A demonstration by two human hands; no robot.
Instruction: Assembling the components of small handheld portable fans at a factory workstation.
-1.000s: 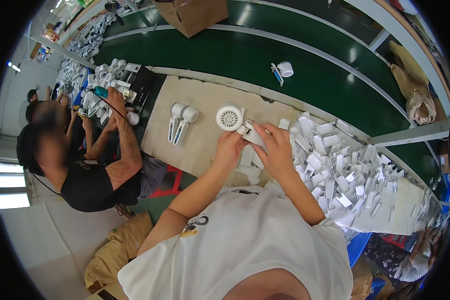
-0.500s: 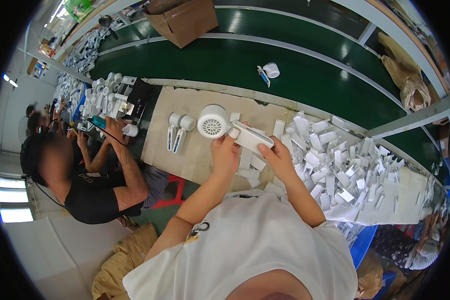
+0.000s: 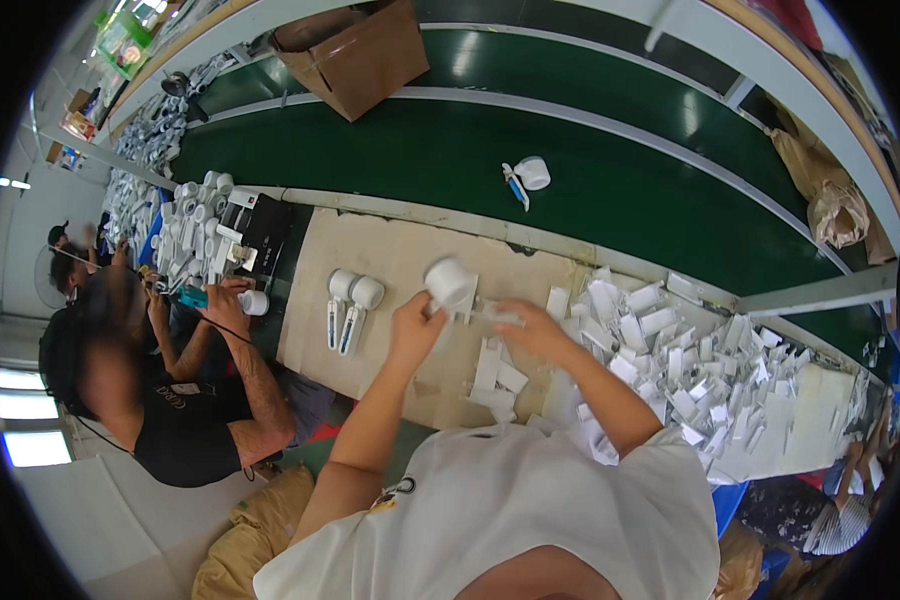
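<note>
My left hand [image 3: 416, 332] grips a white handheld fan [image 3: 450, 283] with a thick round head; its handle is mostly hidden and blurred. To its right, my right hand [image 3: 535, 332] is smeared by motion beside a pale, blurred strip [image 3: 494, 311]; whether the fingers hold that strip is unclear. Two similar fans [image 3: 367, 293] lie side by side on the tan board [image 3: 400, 240] to the left, blue showing on their handles. Several flat white plastic pieces [image 3: 490, 372] lie just in front of my hands.
A large heap of white plastic pieces [image 3: 660, 345] spreads to the right. Beyond the board runs a green conveyor belt [image 3: 370, 150] carrying another fan [image 3: 533, 173] and a cardboard box [image 3: 355, 60]. At left a co-worker [image 3: 185, 390] handles a teal tool [image 3: 192, 297] near piled white parts.
The fan has turned so its grille no longer faces me, and its head has shifted right and down in the picture. My right hand has come off the handle's end and is moving.
</note>
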